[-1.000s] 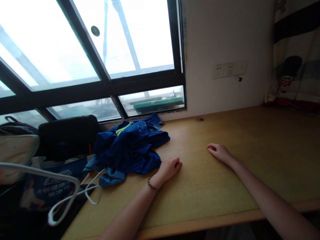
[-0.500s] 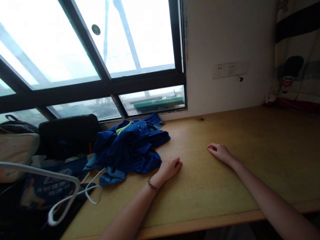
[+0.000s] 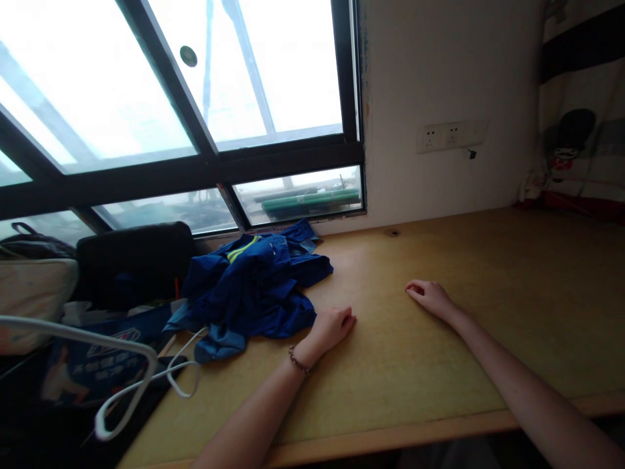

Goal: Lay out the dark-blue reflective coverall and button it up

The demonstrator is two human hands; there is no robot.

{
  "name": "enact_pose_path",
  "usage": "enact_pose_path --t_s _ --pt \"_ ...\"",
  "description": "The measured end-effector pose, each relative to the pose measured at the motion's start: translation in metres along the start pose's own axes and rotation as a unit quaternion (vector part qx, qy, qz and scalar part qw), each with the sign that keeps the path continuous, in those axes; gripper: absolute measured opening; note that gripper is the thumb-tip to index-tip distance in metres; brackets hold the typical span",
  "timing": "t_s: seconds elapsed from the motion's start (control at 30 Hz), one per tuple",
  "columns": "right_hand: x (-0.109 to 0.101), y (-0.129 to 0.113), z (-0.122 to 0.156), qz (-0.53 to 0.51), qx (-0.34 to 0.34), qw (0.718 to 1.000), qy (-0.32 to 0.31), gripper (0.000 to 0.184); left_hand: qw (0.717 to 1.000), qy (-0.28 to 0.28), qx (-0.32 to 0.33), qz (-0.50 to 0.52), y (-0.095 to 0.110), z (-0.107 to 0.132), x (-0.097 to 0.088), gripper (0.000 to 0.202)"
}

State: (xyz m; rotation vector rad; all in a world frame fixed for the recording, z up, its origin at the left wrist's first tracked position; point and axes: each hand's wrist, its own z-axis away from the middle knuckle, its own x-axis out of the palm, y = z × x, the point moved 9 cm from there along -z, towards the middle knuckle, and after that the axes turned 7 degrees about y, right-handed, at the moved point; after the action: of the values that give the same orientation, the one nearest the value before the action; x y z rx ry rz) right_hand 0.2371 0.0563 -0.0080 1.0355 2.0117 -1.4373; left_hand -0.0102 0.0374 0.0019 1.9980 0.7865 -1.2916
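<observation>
"Resting on the wooden table (image 3: 390,378), how does the left hand (image 3: 332,327) sit against the blue garment (image 3: 263,286)?"

"Right at its edge. The garment lies crumpled to the left of that hand and farther back, toward the window (image 3: 288,65), and its nearest fold comes up beside the back of the hand. Whether the two touch, I can't tell."

"And the right hand (image 3: 430,298)?"

"Well apart from the garment, on the far side of the left hand, with a stretch of tabletop between them. It sits a little farther back than the left one does."

"What are the fingers doing?"

"They're curled in loosely on both hands, and on the right the thumb and fingertips come together. The hands are apart from each other, and the garment lies loose."

"How would I know it?"

"A bright yellow-green stripe crosses its upper part, and paler blue cloth shows at the near left corner."

"What's round it?"

"A black case (image 3: 134,267) stands to its left by the window, a looped white cable (image 3: 169,375) lies near its lower left, and a dark bracelet (image 3: 299,362) circles the left wrist."
</observation>
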Motion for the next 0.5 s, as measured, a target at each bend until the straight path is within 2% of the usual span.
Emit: enact_pose_path --t_s 0.13,0.37,0.5 --pt "-0.0002 0.0004 0.0001 0.001 0.0 1.0 0.001 0.022 1.0 0.008 0.01 -0.006 0.0005 0.0003 0.0 0.025" --pt "0.0006 0.0005 -0.0001 -0.001 0.002 1.0 0.0 0.022 1.0 -0.005 -0.017 0.008 -0.0022 0.0003 0.0009 0.025" --pt "0.001 0.0014 -0.0001 0.001 0.004 1.0 0.0 0.021 1.0 -0.006 -0.012 0.002 -0.0017 0.0004 0.0009 0.026"
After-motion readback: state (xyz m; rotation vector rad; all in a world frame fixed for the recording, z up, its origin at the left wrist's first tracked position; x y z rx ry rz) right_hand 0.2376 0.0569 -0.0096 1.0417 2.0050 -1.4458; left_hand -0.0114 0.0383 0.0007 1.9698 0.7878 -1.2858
